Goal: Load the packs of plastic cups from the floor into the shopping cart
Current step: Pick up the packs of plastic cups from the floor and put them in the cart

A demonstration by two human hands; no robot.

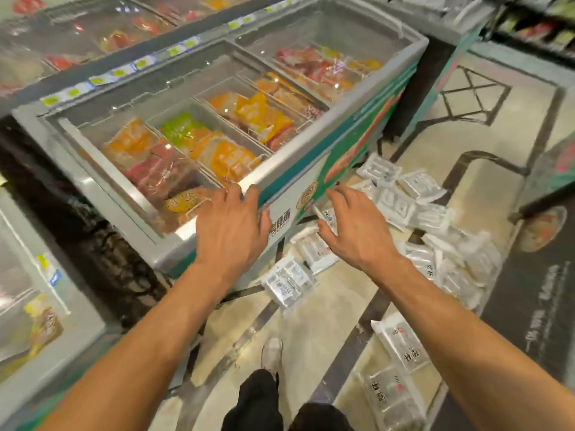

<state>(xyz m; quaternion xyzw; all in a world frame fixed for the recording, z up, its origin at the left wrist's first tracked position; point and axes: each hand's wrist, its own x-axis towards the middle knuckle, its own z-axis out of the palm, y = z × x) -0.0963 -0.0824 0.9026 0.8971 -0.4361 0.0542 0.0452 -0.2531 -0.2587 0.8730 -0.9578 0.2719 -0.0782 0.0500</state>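
Both sets of fingers were spread and empty, pinching nothing. The left hand (231, 223) hovered, palm down, in front of the near corner of a chest freezer (174, 250), fingertips level with its grey rim; whether they touched it could not be told. The right hand (354, 227) reached forward beside it, over the floor, with its fingers loosely fanned above the nearest packs.

The packs of plastic cups (401, 208), clear wrapped bundles with white labels, lay scattered on the tiled floor (326, 309) along the freezer's green side panel and out to the person's right. One pack (287, 283) lay just below the hands; others (401, 340) sat close to the right forearm. A shoe (272, 353) and dark trouser legs showed at the bottom.

No shopping cart was in view. The step seemed to be the reach for a pack, with many still unloaded. Next, the person would likely need to bend lower, close a hand around a pack, then turn toward the cart.
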